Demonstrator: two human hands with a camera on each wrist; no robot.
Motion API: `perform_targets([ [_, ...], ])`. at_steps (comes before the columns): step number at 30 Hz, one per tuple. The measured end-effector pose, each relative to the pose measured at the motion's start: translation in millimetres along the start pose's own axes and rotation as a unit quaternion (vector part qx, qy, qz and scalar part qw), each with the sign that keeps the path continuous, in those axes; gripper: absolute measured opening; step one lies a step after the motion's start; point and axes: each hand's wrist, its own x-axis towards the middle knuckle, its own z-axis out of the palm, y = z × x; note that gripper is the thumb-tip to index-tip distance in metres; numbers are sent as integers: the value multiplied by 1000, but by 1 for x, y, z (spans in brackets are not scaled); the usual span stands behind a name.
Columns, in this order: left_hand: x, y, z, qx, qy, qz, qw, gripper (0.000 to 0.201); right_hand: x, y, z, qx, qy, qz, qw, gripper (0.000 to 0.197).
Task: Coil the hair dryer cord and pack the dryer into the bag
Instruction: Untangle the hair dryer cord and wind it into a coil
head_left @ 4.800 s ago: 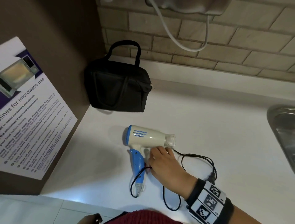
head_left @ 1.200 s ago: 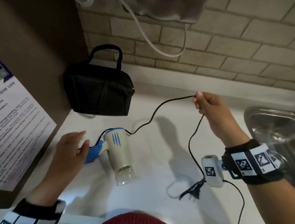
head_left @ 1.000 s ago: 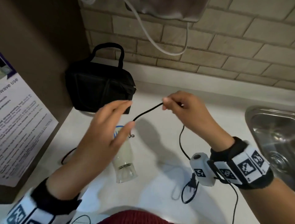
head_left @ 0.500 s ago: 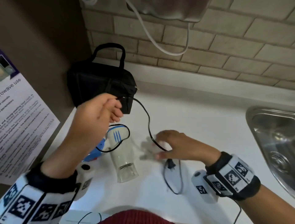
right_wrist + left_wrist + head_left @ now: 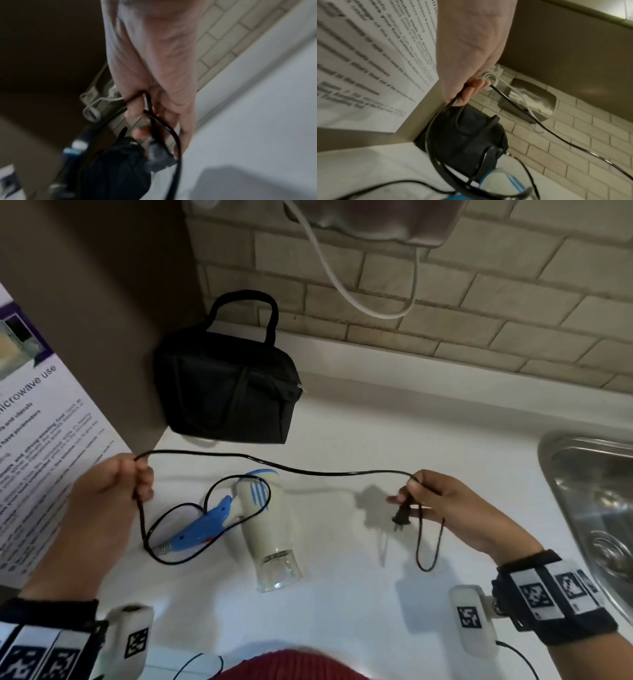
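A white hair dryer (image 5: 265,522) with a blue folding handle (image 5: 197,530) lies on the white counter (image 5: 359,594), nozzle toward me. Its black cord (image 5: 291,469) stretches in the air between my two hands. My left hand (image 5: 113,491) grips the cord above the handle, with a loop hanging down around the handle. My right hand (image 5: 435,501) pinches the cord near the plug (image 5: 401,517), and a short loop dangles below it. The black bag (image 5: 222,398) stands zipped shut at the back left corner. In the left wrist view my left hand (image 5: 471,89) holds the cord (image 5: 556,136).
A steel sink (image 5: 596,508) is set into the counter at the right. A brown cabinet side with a microwave notice (image 5: 37,446) stands at the left. On the brick wall hangs a metal fixture (image 5: 373,220) with a white cable (image 5: 349,292).
My hands have drawn apart, the left down and left, the right up and to the right, pulling the cord out between them. The plug has come off the counter and hangs from my right hand.
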Motion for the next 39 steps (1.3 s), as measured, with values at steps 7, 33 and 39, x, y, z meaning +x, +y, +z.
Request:
perform_targets([
  [7,-18,-27,-13,175,10,-40,984,35,-1,8,-19,95,141,38,985,32],
  [33,-29,-10,51,451,-115,95,880,32,5,-17,-7,109,237,47,964,27],
  [39,-45,40,123,355,-221,185,889,49,-1,-46,39,78,131,40,987,23],
])
